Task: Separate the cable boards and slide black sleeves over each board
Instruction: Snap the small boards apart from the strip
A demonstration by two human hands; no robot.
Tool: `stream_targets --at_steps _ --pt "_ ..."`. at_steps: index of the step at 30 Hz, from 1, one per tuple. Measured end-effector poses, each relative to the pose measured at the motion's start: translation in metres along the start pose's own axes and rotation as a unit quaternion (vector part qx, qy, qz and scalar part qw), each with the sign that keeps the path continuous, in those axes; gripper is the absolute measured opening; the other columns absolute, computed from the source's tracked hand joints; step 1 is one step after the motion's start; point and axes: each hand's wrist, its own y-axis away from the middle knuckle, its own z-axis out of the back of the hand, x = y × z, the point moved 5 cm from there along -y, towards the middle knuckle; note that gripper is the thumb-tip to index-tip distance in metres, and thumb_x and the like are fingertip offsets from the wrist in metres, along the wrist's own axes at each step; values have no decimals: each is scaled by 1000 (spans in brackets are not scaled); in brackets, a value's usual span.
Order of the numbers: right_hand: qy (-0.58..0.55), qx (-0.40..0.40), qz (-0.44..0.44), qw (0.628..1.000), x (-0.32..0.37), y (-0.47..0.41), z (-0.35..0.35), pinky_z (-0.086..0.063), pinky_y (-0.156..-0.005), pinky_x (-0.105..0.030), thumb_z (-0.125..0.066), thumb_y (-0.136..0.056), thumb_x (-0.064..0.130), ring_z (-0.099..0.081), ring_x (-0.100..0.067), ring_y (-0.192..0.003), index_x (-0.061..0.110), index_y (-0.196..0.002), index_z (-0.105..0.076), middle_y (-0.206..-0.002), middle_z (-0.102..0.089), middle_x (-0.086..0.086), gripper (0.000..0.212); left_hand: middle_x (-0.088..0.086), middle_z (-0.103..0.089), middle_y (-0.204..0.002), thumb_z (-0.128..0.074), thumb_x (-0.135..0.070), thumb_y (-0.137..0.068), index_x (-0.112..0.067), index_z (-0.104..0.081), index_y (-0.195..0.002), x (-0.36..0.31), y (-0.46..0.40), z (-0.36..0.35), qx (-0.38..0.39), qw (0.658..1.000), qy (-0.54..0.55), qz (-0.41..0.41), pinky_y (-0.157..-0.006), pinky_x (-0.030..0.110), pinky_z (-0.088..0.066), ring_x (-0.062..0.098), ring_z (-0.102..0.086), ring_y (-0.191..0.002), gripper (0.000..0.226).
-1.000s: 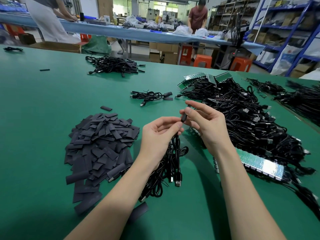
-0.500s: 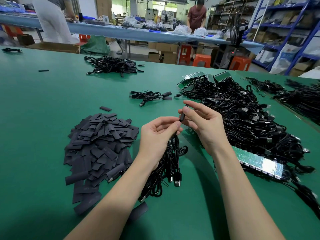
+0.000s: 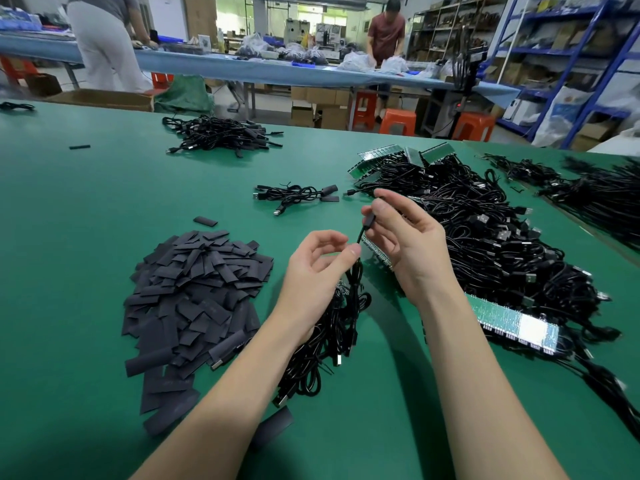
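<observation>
Right hand (image 3: 408, 244) pinches a small black sleeved cable end (image 3: 369, 220) between thumb and fingers, raised above the green desk (image 3: 86, 209). Left hand (image 3: 318, 265) has curled fingers nipping the thin black cable (image 3: 356, 271) just below it. A heap of flat black sleeves (image 3: 197, 292) lies left; green board strips (image 3: 512, 320) with tangled cables lie right.

Beyond the far edge of the green worktable (image 3: 86, 209), a long blue-topped bench (image 3: 242, 69) is running across the room. Two people are standing at it, orange stools (image 3: 398, 121) and cardboard boxes (image 3: 322, 112) are sitting beneath it, and blue shelving racks (image 3: 588, 57) are rising to its right.
</observation>
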Motion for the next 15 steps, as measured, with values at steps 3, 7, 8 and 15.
stream_targets --at_steps 3,7,8,15 --pt "-40 -32 -1 999 6 -2 4 -57 -72 -21 -69 -92 7 -68 -14 -77 9 -113 -69 -90 -75 -9 21 1 -69 -101 -77 -15 -89 -16 -62 -102 6 2 -5 44 998 -39 39 -82 22 -55 10 -69 -86 19" --pt "-70 -69 -7 995 6 -3 8 -57 -71 -21 -69 -93 10 -70 -15 -80 8 -124 -61 -92 -76 -8 32 4 -73 -91 -73 -7 -90 -16 -64 -101 4 3 -7 62 996 -34 51 -76 24 -57 14 -71 -79 17" --pt "-81 -81 -14 993 3 -3 9 -57 -71 -22 -69 -94 14 -71 -16 -82 6 -126 -60 -96 -76 -8 34 4 -74 -89 -73 -7 -90 -17 -64 -103 3 3 -7 57 997 -20 57 -74 24 -56 13 -71 -77 19" --pt "-59 -127 -119 983 -21 -2 15 -58 -64 -26 -57 -99 43 -74 -18 -74 13 -115 -61 -101 -77 -6 34 4 -79 -90 -80 -20 -86 -30 -65 -103 -16 -10 3 0 999 -34 36 -81 33 -59 18 -74 -85 25"
